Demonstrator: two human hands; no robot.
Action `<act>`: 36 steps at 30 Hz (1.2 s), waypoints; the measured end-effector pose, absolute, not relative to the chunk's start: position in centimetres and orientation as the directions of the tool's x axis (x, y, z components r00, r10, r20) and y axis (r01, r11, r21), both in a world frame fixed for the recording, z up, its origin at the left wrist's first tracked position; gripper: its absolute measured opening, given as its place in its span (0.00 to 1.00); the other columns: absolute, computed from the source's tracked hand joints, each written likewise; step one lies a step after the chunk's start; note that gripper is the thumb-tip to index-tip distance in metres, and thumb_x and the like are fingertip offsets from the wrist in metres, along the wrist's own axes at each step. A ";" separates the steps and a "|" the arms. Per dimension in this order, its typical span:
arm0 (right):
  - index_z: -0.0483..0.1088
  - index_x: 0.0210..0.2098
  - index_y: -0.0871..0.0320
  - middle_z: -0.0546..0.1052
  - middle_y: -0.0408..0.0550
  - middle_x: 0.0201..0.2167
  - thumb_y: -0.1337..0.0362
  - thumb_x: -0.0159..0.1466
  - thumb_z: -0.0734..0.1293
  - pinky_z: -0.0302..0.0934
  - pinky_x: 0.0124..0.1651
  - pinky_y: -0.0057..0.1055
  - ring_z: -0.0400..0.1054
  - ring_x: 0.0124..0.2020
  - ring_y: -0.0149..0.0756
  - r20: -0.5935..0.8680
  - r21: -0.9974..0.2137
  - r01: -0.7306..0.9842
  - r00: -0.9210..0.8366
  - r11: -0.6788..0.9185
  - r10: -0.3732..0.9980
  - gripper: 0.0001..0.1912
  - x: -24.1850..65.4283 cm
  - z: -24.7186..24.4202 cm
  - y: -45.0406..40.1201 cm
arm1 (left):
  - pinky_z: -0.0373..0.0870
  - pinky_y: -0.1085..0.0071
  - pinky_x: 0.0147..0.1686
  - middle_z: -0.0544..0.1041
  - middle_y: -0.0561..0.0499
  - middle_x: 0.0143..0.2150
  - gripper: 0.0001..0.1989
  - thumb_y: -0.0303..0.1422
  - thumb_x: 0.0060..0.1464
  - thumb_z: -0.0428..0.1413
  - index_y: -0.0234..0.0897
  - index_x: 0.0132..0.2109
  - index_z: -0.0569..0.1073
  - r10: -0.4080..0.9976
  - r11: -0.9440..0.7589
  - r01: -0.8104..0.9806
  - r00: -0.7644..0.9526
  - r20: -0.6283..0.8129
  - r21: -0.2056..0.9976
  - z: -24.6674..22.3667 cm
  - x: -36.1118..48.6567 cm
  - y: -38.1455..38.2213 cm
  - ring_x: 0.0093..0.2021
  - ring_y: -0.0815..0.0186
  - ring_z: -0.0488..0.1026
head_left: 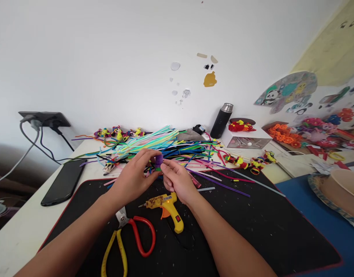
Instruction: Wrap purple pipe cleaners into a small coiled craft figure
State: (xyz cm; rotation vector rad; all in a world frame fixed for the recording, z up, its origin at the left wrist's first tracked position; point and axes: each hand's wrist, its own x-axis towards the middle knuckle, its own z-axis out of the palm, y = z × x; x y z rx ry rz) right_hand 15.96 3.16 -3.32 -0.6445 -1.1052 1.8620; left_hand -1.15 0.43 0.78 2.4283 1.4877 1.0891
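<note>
Between my two hands is a small coiled piece of purple pipe cleaner [158, 160] with some green at its lower end. My left hand [138, 173] pinches it from the left with thumb and fingers. My right hand [178, 179] closes on its right side, fingertips against the lower part. Just below lies a yellow glue gun [166, 206], nozzle to the left. Nearer to me are scissors with a red handle [143, 236] and a yellow handle [119, 250]. Behind my hands spreads a heap of colored pipe cleaners [153, 140].
Small pipe cleaner figures stand at the back left [119, 132] and at the right [256, 163]. A black thermos [222, 121] leans beside a white box [246, 138]. A phone [64, 181] lies left of the black mat [252, 219]. Cables hang from a wall socket [44, 119].
</note>
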 end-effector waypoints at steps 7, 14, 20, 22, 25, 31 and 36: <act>0.70 0.43 0.58 0.60 0.27 0.13 0.46 0.61 0.75 0.39 0.16 0.25 0.46 0.12 0.23 -0.014 -0.892 -0.378 -0.526 -0.248 0.851 0.23 15.9 -3.4 3.1 | 0.75 0.55 0.59 0.76 0.40 0.59 0.19 0.28 0.64 0.55 0.39 0.61 0.70 0.788 -0.527 0.789 0.315 0.529 0.315 0.1 -0.9 0.4 0.60 0.52 0.75; 0.71 0.43 0.58 0.59 0.27 0.13 0.48 0.60 0.76 0.38 0.17 0.25 0.44 0.12 0.23 -0.028 -0.894 -0.369 -0.518 -0.253 0.855 0.23 16.0 -3.1 3.1 | 0.73 0.54 0.59 0.76 0.42 0.58 0.20 0.28 0.63 0.55 0.42 0.61 0.70 0.821 -0.492 0.777 0.265 0.506 0.393 0.2 -1.0 0.4 0.60 0.51 0.74; 0.73 0.44 0.60 0.57 0.26 0.12 0.48 0.60 0.77 0.37 0.16 0.25 0.43 0.12 0.23 -0.038 -0.884 -0.382 -0.519 -0.272 0.854 0.24 15.9 -3.2 3.2 | 0.75 0.55 0.56 0.76 0.42 0.56 0.19 0.30 0.64 0.56 0.41 0.60 0.71 0.826 -0.490 0.754 0.241 0.509 0.438 0.2 -0.9 0.5 0.54 0.53 0.76; 0.73 0.43 0.60 0.57 0.26 0.12 0.48 0.59 0.77 0.37 0.16 0.25 0.43 0.12 0.23 -0.039 -0.880 -0.388 -0.518 -0.275 0.855 0.23 15.9 -3.2 3.2 | 0.75 0.56 0.55 0.76 0.43 0.55 0.19 0.31 0.64 0.56 0.41 0.60 0.71 0.829 -0.488 0.748 0.236 0.507 0.450 0.2 -0.9 0.5 0.52 0.54 0.76; 0.74 0.43 0.60 0.57 0.26 0.12 0.48 0.58 0.77 0.37 0.16 0.25 0.43 0.12 0.22 -0.039 -0.874 -0.398 -0.515 -0.279 0.856 0.24 16.0 -3.3 3.3 | 0.76 0.57 0.53 0.76 0.43 0.55 0.18 0.31 0.64 0.56 0.41 0.60 0.71 0.829 -0.488 0.746 0.234 0.507 0.454 0.3 -1.0 0.5 0.51 0.55 0.76; 0.74 0.40 0.59 0.56 0.26 0.11 0.47 0.57 0.79 0.36 0.16 0.24 0.42 0.12 0.22 -0.051 -0.873 -0.393 -0.516 -0.290 0.855 0.24 16.0 -3.2 3.3 | 0.76 0.57 0.54 0.77 0.43 0.55 0.18 0.33 0.64 0.57 0.42 0.60 0.72 0.848 -0.471 0.731 0.222 0.481 0.493 0.3 -0.9 0.5 0.52 0.54 0.76; 0.72 0.38 0.58 0.56 0.26 0.11 0.47 0.56 0.79 0.35 0.16 0.24 0.42 0.12 0.22 -0.058 -0.870 -0.397 -0.506 -0.292 0.861 0.24 16.0 -3.1 3.3 | 0.77 0.55 0.53 0.77 0.43 0.57 0.21 0.35 0.62 0.59 0.43 0.62 0.73 0.887 -0.441 0.640 0.204 0.414 0.629 0.6 -1.0 0.4 0.50 0.55 0.77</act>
